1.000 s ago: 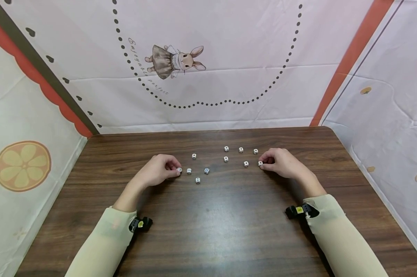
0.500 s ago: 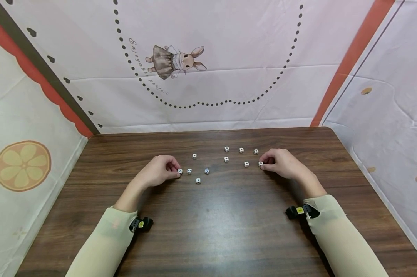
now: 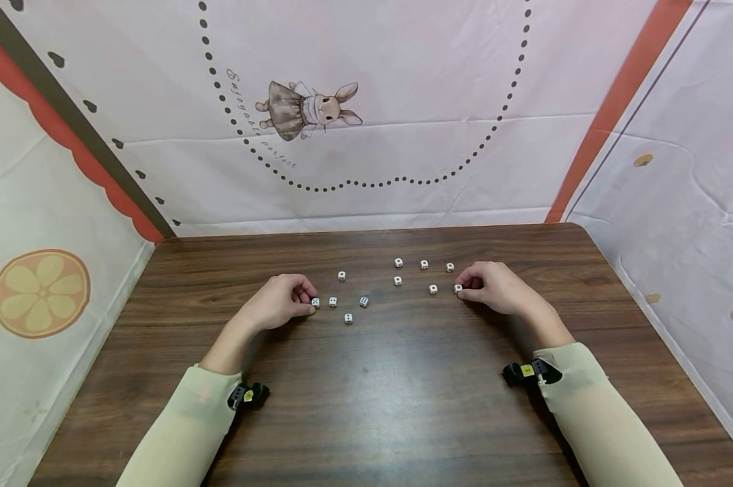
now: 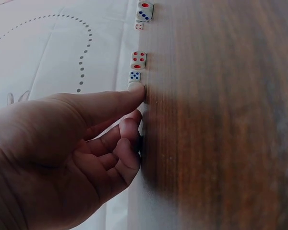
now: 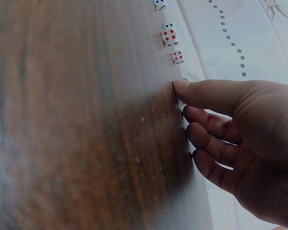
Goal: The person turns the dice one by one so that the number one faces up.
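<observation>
With thumb and fingers, my left hand (image 3: 281,301) pinches a white die (image 3: 315,303) on the table, at the left end of a loose group of dice. Just right of it sit a second die (image 3: 332,302), one with blue dots (image 3: 364,302), and a die nearer me (image 3: 348,318). My right hand (image 3: 494,287) holds another die (image 3: 458,289) between thumb and fingertips at the right end. In the right wrist view the thumb (image 5: 201,93) mostly hides that die. In the left wrist view a die with blue dots (image 4: 134,76) shows beyond the thumb.
Farther back stands a lone die (image 3: 342,276). Several dice form the right group, among them one at the back (image 3: 424,264) and one beside the right hand (image 3: 433,289). The wooden table (image 3: 366,406) meets a printed cloth (image 3: 403,155) at its far edge.
The die in my left fingers has turned slightly and shifted a little toward me. The right hand and the other dice stay in place.
</observation>
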Demonstrator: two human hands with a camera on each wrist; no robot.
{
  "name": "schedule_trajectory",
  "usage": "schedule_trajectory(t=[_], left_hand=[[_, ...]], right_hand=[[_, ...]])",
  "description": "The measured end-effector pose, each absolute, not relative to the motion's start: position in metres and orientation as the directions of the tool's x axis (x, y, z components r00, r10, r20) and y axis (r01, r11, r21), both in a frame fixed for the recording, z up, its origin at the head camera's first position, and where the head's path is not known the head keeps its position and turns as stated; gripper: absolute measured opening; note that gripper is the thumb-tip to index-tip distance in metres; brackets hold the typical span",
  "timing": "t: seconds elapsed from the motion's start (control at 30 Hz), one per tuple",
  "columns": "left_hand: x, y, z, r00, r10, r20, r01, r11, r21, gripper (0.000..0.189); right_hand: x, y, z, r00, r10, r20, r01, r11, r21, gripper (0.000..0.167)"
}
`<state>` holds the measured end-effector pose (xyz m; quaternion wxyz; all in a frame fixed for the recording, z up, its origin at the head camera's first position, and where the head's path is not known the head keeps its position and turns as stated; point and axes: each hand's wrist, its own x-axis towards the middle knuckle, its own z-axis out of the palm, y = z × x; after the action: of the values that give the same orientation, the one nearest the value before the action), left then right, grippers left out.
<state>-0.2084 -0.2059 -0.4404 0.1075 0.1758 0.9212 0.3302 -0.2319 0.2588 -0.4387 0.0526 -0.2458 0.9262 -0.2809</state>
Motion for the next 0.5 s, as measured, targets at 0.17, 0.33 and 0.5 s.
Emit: schedule_trajectory(t=[0.17, 0.33, 0.5], left_hand=[[-0.2071, -0.2049, -0.4399, -0.902, 0.429, -0.055, 0.296, 0.705, 0.645, 0.023], [-0.2055, -0.2034, -0.4391, -0.895, 0.444, -0.047, 0.32, 0.711, 0.626, 0.028], [-0.2071, -0.2003, -0.4403, -0.898, 0.439, -0.036, 0.332, 0.728, 0.6, 0.024]], right_hand=[[-0.2317, 0.2585, -0.4382, -0.875, -0.483, 0.037, -0.423, 0.724, -0.545, 0.01], [-0.2314, 0.2584, -0.4384, -0.874, -0.484, 0.035, -0.423, 0.724, -0.545, 0.01], [-0.2315, 0.2588, -0.4384, -0.875, -0.483, 0.036, -0.422, 0.724, -0.545, 0.01]])
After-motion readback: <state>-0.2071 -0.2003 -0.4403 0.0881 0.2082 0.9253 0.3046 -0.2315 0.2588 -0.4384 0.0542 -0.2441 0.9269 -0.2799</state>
